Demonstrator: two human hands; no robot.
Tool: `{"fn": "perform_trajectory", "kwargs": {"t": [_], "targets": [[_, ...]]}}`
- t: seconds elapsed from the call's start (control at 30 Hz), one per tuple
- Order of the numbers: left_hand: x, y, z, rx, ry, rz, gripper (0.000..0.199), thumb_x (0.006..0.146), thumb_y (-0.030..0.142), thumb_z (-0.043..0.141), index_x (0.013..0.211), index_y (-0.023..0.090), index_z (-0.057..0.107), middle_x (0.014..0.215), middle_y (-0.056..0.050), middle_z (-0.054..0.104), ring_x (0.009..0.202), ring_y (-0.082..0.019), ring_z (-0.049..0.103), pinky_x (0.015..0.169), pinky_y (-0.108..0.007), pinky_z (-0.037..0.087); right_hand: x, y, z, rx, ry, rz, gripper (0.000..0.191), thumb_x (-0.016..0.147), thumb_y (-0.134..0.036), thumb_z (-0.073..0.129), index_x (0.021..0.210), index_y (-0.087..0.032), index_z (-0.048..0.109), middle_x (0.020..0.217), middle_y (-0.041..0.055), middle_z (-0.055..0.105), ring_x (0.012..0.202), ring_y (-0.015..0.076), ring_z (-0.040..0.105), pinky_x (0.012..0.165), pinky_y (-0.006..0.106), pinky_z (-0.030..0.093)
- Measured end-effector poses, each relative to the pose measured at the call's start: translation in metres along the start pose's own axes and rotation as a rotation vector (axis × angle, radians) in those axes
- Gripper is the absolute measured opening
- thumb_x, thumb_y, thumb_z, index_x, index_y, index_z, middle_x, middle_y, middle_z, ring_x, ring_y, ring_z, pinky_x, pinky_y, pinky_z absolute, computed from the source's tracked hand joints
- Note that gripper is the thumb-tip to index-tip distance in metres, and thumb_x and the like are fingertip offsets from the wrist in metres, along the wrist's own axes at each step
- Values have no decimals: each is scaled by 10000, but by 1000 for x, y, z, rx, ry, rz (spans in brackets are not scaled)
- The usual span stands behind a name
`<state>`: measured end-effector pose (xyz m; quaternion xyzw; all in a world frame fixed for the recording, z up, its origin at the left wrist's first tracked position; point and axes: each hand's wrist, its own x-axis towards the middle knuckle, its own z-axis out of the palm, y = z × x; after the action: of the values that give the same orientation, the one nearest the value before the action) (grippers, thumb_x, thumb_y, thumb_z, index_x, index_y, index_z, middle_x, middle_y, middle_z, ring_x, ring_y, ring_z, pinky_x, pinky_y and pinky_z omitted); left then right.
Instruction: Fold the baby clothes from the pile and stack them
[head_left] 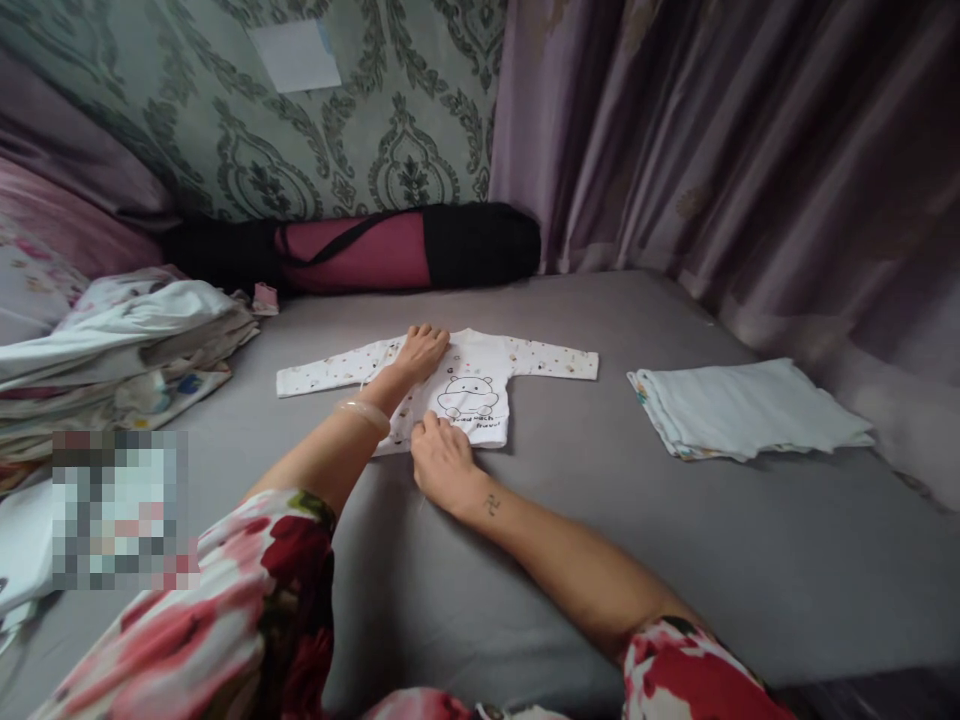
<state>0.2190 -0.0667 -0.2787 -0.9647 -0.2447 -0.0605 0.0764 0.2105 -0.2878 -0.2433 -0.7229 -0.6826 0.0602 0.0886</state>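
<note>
A small white long-sleeved shirt (491, 385) with a cartoon animal on its front lies spread on the grey sheet, sleeves stretched out to both sides. My left hand (424, 352) rests on its upper part near the left shoulder, fingers curled and pressed on the cloth. Lower down, my right hand (441, 455) is at the bottom hem with its fingers bent together on the fabric. Both hands' fingertips are partly hidden, but each appears to pinch or press the shirt.
Folded white cloths (750, 405) lie on the right of the grey bed sheet (600, 540). Piled clothes (142, 330) are at the left. A long black and maroon bag (360, 250) lies along the wall, with purple curtains (615, 130) to the right.
</note>
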Motion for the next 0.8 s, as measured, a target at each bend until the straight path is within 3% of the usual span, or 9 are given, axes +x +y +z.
{"fn": "perform_trajectory", "kwargs": {"t": [0.13, 0.27, 0.43, 0.5, 0.6, 0.7, 0.8], "targets": [[-2, 5, -6, -7, 69, -49, 293, 978, 312, 382, 1147, 151, 560, 1164, -184, 590, 1088, -326, 482, 910, -445, 311, -4, 0, -11, 18, -62, -20, 260, 894, -131, 500, 1110, -70, 631, 1143, 169, 582, 1046, 245, 583, 838, 330, 515], [-16, 10, -21, -50, 104, -227, 328, 941, 357, 473, 1195, 159, 535, 1186, -180, 576, 1125, -343, 476, 916, -452, 322, -11, 3, -31, 65, -136, -36, 262, 907, -137, 482, 1102, -83, 648, 1184, 165, 585, 1085, 245, 578, 871, 328, 496], [-69, 17, -47, -245, 46, -321, 293, 918, 423, 506, 1114, 210, 555, 1049, -107, 665, 1039, -301, 559, 894, -428, 358, -31, 26, -73, 288, -173, -70, 229, 940, -141, 462, 1070, -163, 649, 1121, 84, 672, 1038, 191, 617, 872, 280, 455], [-94, 23, -57, -337, -35, -352, 271, 914, 435, 505, 1067, 219, 561, 974, -76, 689, 945, -260, 602, 848, -382, 387, -42, 44, -80, 354, -94, 55, 220, 946, -159, 457, 1074, -185, 634, 1073, 63, 693, 1001, 178, 632, 859, 266, 443], [-120, 36, -68, -447, -155, -470, 297, 886, 470, 531, 1028, 209, 555, 893, -61, 701, 838, -230, 629, 729, -314, 408, -56, 72, -66, 317, 10, 328, 251, 928, -209, 491, 1164, -173, 568, 1015, 77, 699, 947, 199, 649, 807, 274, 443], [-128, 50, -74, -516, -210, -572, 377, 844, 494, 576, 1065, 192, 534, 873, -65, 704, 846, -237, 636, 682, -297, 405, -61, 86, -38, 246, 18, 404, 367, 898, -283, 528, 1243, -166, 487, 1060, 101, 689, 917, 233, 660, 748, 298, 452], [-127, 59, -76, -559, -201, -600, 448, 818, 446, 606, 1159, 177, 496, 879, -62, 703, 853, -234, 635, 689, -294, 410, -58, 82, -21, 157, 22, 429, 411, 888, -299, 508, 1274, -172, 445, 1128, 125, 669, 952, 264, 661, 746, 326, 458]]}}
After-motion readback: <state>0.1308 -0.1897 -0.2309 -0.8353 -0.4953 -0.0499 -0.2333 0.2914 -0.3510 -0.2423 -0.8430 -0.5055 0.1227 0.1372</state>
